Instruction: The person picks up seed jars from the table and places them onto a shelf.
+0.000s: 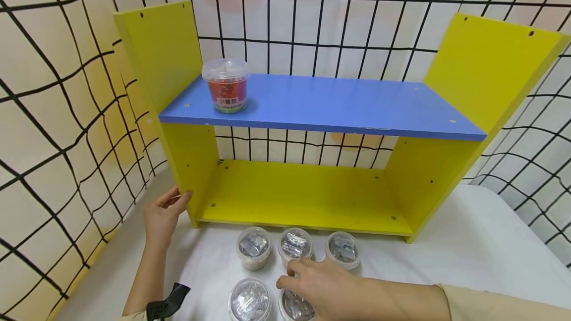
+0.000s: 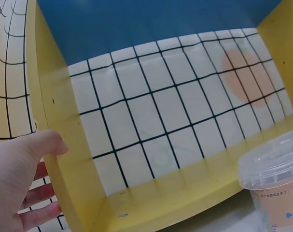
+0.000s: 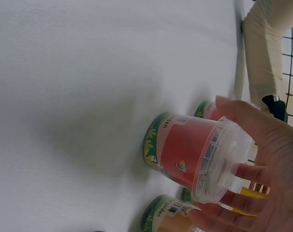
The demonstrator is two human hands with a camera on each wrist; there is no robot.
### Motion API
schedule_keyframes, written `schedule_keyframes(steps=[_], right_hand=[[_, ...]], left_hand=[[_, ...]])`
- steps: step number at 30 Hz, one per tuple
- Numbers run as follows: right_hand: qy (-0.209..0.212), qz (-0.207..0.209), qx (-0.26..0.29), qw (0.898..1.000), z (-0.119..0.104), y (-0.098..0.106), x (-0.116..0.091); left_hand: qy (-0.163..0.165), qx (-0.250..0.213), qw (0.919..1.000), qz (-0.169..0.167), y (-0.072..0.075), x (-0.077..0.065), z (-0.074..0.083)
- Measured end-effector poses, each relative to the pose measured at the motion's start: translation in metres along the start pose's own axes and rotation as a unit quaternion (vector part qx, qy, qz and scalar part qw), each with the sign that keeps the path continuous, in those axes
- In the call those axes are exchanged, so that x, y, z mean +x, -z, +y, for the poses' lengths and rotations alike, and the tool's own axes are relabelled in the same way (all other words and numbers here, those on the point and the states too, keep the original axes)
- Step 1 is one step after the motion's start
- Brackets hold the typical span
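Observation:
My left hand (image 1: 162,217) grips the front edge of the left side panel (image 2: 69,183) of a yellow shelf unit, thumb inside and fingers outside. My right hand (image 1: 327,284) is spread over a lidded clear cup (image 1: 296,307) with a red label. In the right wrist view its thumb and fingers stand around the lid of the red-labelled cup (image 3: 185,150); firm contact cannot be made out. Beside that cup is another lidded cup (image 1: 250,300). Behind them stand three more cups, at left (image 1: 253,246), middle (image 1: 294,244) and right (image 1: 342,247).
A red-labelled cup (image 1: 226,88) stands at the left of the blue middle shelf (image 1: 334,100). Below it is the yellow bottom board (image 1: 303,194). White cloth (image 1: 473,246) covers the table. Black-lined white fabric (image 1: 312,19) hangs behind and beside the unit.

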State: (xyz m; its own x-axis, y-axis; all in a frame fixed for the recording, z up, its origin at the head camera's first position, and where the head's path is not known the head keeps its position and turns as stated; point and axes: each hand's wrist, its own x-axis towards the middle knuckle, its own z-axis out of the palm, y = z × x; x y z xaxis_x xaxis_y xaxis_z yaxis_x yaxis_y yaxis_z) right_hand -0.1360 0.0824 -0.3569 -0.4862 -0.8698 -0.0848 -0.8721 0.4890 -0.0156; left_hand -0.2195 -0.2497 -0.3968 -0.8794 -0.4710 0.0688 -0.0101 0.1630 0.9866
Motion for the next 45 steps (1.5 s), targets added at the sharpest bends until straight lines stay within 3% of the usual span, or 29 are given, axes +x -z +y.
schedule_keyframes(steps=[10,24,28,34,39,45], right_hand=[[-0.006,0.001,-0.003,1.0,-0.002,-0.002,0.001],[-0.02,-0.004,0.035,0.999,-0.003,0.0,0.001],[-0.032,-0.006,0.066,0.997,-0.002,0.008,-0.001],[-0.048,-0.007,0.065,0.997,-0.002,0.024,-0.003],[-0.045,-0.002,0.065,0.997,-0.002,0.032,-0.004],[-0.042,-0.004,0.101,0.994,0.002,0.042,-0.009]], left_hand=[[-0.003,-0.011,0.9999,-0.009,0.0,0.0,0.003],[-0.01,-0.02,0.9997,-0.01,0.001,0.001,-0.001],[-0.012,-0.025,0.9996,-0.01,0.0,0.0,0.0],[-0.015,-0.03,0.9994,-0.008,0.0,-0.002,0.0],[-0.013,-0.026,0.9996,-0.005,0.001,-0.002,-0.001],[-0.014,-0.025,0.9995,-0.007,0.0,-0.002,0.0]])
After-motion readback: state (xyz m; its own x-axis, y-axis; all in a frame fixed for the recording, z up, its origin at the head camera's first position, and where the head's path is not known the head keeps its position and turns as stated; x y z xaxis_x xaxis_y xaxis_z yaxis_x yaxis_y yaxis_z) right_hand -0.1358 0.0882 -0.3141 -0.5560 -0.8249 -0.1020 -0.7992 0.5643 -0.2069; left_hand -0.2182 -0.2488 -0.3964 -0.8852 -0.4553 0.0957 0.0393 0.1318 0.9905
